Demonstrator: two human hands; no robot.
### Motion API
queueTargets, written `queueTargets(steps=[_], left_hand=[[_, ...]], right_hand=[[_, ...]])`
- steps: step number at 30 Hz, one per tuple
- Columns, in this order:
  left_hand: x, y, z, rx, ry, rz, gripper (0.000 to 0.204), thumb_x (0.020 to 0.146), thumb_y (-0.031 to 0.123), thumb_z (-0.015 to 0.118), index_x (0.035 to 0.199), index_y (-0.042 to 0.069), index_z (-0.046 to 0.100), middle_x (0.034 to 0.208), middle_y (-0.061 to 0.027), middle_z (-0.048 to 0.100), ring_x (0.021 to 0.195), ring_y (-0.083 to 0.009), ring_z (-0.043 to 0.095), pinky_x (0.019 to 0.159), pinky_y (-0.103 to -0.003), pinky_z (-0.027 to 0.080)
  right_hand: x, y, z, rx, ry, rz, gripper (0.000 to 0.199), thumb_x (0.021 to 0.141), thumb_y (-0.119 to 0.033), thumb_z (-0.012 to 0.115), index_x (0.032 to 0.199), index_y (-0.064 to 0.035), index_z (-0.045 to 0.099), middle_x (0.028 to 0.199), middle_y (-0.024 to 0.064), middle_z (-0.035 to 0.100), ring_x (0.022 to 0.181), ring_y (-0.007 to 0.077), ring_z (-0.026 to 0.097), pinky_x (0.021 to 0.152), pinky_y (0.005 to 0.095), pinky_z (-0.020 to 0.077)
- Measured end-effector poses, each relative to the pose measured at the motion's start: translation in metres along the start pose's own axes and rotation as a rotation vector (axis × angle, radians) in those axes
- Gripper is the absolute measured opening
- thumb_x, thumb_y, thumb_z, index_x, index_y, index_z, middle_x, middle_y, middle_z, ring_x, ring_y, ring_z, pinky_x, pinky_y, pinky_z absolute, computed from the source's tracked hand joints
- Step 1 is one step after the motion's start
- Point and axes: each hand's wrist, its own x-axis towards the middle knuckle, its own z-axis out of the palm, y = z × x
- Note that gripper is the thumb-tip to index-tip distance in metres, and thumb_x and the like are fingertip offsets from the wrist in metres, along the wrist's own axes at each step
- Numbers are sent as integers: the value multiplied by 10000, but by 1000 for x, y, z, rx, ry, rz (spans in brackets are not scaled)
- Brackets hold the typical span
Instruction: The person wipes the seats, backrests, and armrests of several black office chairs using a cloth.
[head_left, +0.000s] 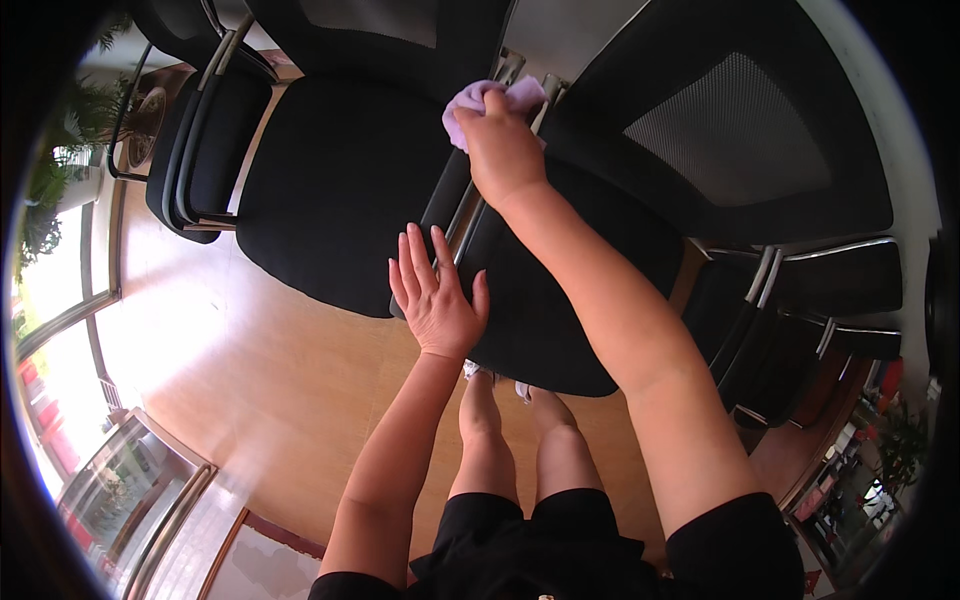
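Note:
My right hand (503, 150) is closed on a crumpled lilac cloth (466, 103), at the far end of the armrests between two black office chairs. Much of the cloth is bunched under my fingers. Nearer to me, my left hand (433, 290) lies flat with its fingers spread at the front end of a black armrest (447, 197), holding nothing. The left chair (330, 190) has a wide black seat. On the right, the other chair has a mesh backrest (735, 130), and my right forearm crosses over its seat (545, 310).
More black chairs with metal frames stand at the left (215, 140) and at the right (780, 310). Green plants (45, 190) are by the bright window side. A glass-topped case (135, 500) stands at the lower left on the tan floor (290, 400).

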Motion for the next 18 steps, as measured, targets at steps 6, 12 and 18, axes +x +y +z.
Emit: queueTargets(steps=[6,12,18], left_hand=[[-4,4,-1,-51,12,2,765,927,347,606,1561,11,340,1630,-239,260,1511,-385,254,1215,-522,189],[0,2,-3,-6,49,-1,775,890,343,635,1546,19,380,1616,-227,306,1494,-377,298,1203,-517,227],[-1,2,-2,30,71,-12,782,889,386,654,1547,54,391,1612,-203,328,1490,-354,316,1205,-516,233]], right_hand=[[45,73,-52,-121,36,-212,402,909,-64,584,1276,-194,685,1330,161,564,1078,373,661,933,423,543],[-29,41,-33,134,161,-163,448,839,26,626,1235,-168,709,1179,198,576,1058,417,631,909,434,532],[-84,55,-101,224,-142,-217,502,811,4,677,1248,-240,709,1185,150,560,1132,371,591,954,425,525]])
